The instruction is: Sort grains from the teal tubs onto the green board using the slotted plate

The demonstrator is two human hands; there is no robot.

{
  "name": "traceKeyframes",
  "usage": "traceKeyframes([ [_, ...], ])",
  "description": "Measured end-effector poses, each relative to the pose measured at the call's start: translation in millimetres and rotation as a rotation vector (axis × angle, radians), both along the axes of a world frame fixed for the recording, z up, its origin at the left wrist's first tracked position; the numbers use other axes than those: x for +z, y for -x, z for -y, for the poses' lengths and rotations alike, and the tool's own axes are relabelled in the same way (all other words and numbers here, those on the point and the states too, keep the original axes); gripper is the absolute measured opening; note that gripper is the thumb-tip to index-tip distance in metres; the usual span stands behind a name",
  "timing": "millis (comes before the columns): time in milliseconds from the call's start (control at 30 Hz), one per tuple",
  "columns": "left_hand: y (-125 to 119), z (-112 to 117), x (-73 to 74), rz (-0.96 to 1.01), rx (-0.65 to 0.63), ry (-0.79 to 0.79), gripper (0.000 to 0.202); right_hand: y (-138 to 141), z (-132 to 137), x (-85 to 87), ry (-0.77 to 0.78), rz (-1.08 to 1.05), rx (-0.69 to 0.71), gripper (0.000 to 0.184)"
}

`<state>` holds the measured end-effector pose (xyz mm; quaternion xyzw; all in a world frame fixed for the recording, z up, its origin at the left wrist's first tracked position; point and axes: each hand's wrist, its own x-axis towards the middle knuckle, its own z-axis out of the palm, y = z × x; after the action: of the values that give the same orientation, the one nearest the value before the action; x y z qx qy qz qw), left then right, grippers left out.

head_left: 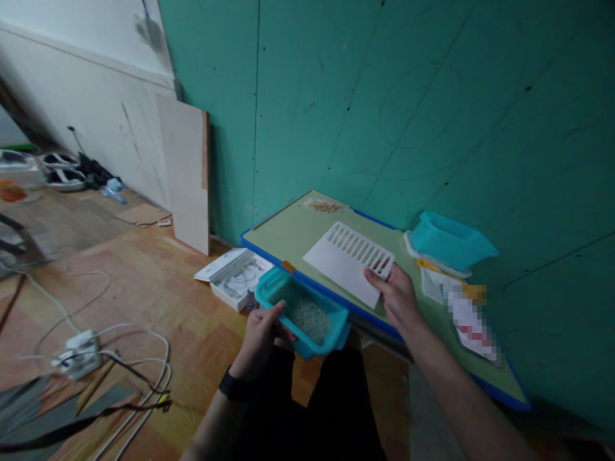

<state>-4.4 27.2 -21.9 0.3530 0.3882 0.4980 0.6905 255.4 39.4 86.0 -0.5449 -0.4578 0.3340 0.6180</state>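
Here's the left hand (259,336), thumb hooked over the rim of a turquoise tub (339,330), holding it out just beyond the folding table's (283,237) near edge, close to the near-left corner. Inside, a bed of pale grey granules (310,318). The right hand (402,304) is closed on one end of a white slotted scoop (343,272), thumb on top, carrying it out over that same near edge; slots to the far side, plain panel towards the tub.

How far along? Part way, by the look of it: granules are gathered in the tub, yet a scatter of tan grains (325,207) lies loose at the far-left corner, seemingly yet to be dealt with. Whether the scoop bears any grains, I can't tell from here.

Over by the far edge, towards the right, a second turquoise tub (451,240) sits tilted; its contents are out of sight. Any lettering? A packet (473,330) near the right end is pixelated, red patch and all, so nothing reads. The open white box (235,282) on the floor offers no legible brand either.
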Motion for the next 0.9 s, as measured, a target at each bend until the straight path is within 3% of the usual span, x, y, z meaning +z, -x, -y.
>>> traceKeyframes([
  [133,0,1,-1.0,-0.009,-0.012,-0.001,0.053,-67,42,1.6,-0.072,0.301,-0.333,0.05],
  [233,-2,2,-2.0,-0.018,-0.003,-0.018,0.053,-108,82,-2.0,0.021,0.594,-0.625,0.051],
  [333,-6,2,-1.9,-0.019,0.006,-0.019,0.053,-127,109,-9.7,0.106,0.796,-0.761,0.058],
  [500,-12,3,0.6,-0.048,-0.003,-0.032,0.053,-132,108,-20.3,0.094,0.955,-0.75,0.061],
  [700,-15,3,-3.4,-0.022,-0.006,0.01,0.051,-125,65,-16.2,-0.025,0.947,-0.615,0.054],
  [900,-14,4,-3.8,-0.018,-0.01,0.013,0.052,-111,27,-13.5,-0.037,0.925,-0.561,0.049],
])
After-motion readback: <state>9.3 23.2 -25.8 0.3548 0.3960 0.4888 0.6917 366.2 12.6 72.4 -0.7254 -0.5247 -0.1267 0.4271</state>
